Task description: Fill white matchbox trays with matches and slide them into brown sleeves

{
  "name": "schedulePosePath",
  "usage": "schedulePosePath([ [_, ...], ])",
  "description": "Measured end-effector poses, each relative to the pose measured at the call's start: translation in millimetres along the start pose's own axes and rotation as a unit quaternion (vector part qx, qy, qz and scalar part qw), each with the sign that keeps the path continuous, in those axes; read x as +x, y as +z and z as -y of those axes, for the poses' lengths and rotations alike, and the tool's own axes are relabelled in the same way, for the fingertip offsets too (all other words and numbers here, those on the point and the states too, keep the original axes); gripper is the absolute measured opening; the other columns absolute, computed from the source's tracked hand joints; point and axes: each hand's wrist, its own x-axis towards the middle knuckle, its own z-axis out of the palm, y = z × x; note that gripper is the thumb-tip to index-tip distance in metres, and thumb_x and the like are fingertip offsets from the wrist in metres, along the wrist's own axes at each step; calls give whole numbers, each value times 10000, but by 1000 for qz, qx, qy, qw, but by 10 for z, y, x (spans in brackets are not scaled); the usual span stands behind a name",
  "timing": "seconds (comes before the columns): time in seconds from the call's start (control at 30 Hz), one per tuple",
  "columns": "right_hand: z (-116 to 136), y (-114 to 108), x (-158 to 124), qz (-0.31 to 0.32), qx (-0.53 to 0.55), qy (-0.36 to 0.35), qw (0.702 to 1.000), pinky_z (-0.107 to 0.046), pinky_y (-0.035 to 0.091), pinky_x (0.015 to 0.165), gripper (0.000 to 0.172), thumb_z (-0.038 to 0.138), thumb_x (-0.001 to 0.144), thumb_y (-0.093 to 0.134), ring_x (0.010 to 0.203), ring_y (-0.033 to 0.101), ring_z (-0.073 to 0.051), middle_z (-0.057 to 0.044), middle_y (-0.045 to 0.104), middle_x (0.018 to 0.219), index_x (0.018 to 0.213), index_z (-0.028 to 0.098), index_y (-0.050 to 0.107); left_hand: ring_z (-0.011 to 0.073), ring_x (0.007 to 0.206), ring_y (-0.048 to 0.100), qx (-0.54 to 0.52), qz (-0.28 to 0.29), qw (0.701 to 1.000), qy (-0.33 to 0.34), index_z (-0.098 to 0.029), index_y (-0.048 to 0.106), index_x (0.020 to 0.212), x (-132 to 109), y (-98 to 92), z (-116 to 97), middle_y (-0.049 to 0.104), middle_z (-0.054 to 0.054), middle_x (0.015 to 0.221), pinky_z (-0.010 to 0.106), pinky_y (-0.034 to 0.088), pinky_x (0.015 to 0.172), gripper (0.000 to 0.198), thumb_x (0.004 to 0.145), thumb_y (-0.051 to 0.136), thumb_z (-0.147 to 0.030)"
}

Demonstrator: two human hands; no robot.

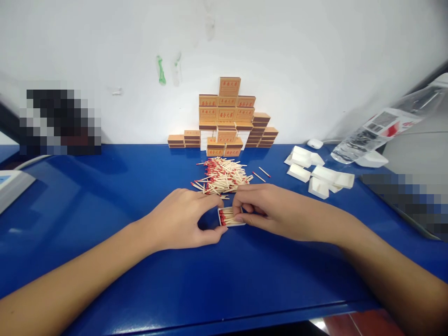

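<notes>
A small white matchbox tray (pixel 232 223) lies on the blue table, part filled with red-tipped matches (pixel 227 216) whose heads point left. The thumb and index finger of my left hand (pixel 185 217) grip the tray at its left end. Over the tray's right end, my right hand (pixel 266 205) has its fingers pinched together at the matches; whatever is between the fingertips is hidden. Just beyond both hands spreads a loose pile of matches (pixel 226 175), with two stray matches (pixel 262 173) to its right.
Orange matchboxes (pixel 227 114) are stacked against the white wall behind the pile. White tray pieces (pixel 324 175) lie at the right, near a white earphone case (pixel 315 143) and a tilted clear plastic bottle (pixel 381 123). A white device (pixel 14 186) sits at the left edge.
</notes>
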Motion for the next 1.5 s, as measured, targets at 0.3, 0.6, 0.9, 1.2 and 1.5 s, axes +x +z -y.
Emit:
schedulePosePath([
  [0.3,18,2,0,-6,-21,-11,1000,-284,391,711,128,150,976,592,794,554,-147,-2,639,877,862,202,615,121,526,513,2,-6,1000,5,-212,705,989,2,1,8,552,-59,609,267,342,548,239,878,673,-420],
  [0.6,31,-2,10,-19,-30,-27,999,-287,382,709,124,122,947,627,784,554,-144,4,638,844,852,198,655,126,533,531,6,-5,1000,2,-213,711,1004,9,-2,7,572,-54,617,267,351,552,248,883,662,-424],
  [0.9,58,-50,-24,-22,-39,-28,999,-298,378,708,125,182,968,631,769,568,-148,1,648,819,881,204,717,126,548,549,7,-4,1000,8,-222,708,1002,10,-2,-5,591,-55,634,271,367,556,237,885,661,-423],
  [1.2,57,-12,5,-20,-50,-1,999,-305,352,671,180,215,968,623,698,521,-143,4,632,786,789,204,610,133,554,562,5,3,1000,6,-218,703,992,9,-17,-16,600,-52,635,275,373,560,238,882,660,-424],
  [1.5,13,-20,15,-64,-56,0,996,-289,326,647,140,241,977,608,699,509,-138,9,622,795,842,204,615,134,561,570,4,5,1000,8,-218,713,1051,1,-8,-8,624,-46,653,270,373,568,275,891,655,-433],
])
